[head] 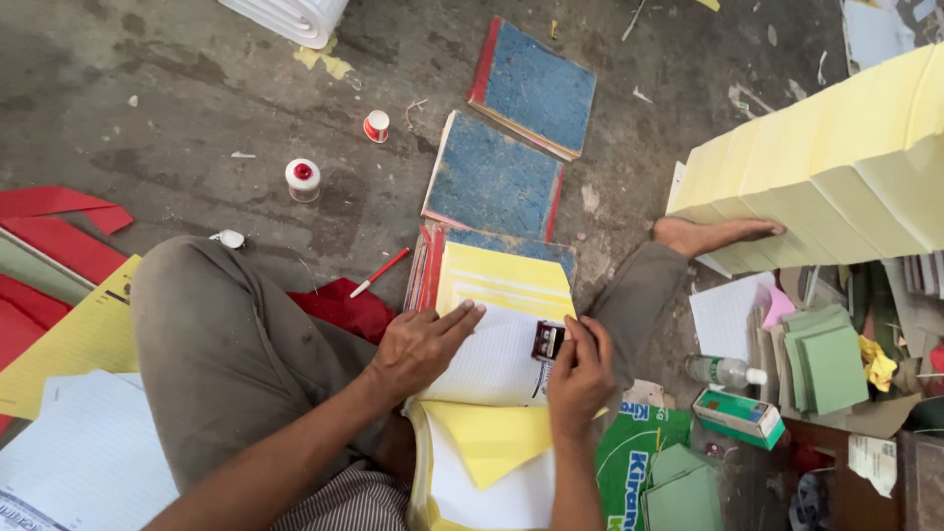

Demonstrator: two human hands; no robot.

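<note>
Biggest thing in view is the tall slanting stack of pale yellow paper sheets (836,167) off to the right, well apart from both hands, and down on the grey concrete floor (197,88) lie two blue-covered, red-spined bound books (497,182), one beyond the other, straight ahead of the seated person. Closer in, between the knees, sits the pile of yellow and white ruled pages (497,374), its long axis running away from the body toward those books. The left hand (418,349) lies flat on the white ruled sheet, fingers spread and pointing right, pinning the paper and gripping nothing. The right hand (580,369) is nearer the small dark rectangular stamp block (547,340), fingertips closed around its right edge (the far side of the block is hidden, so how firmly, I cannot tell). That block rests on the top sheet's right margin, just beside the left hand's fingertips. As for containers: a clear plastic bottle with a white cap (726,371) lies on its side right of the pile, contents unclear, next to a green and white cardboard box (739,415), closed; two small red-and-white spools (303,179) stand farther off, upper left.
</note>
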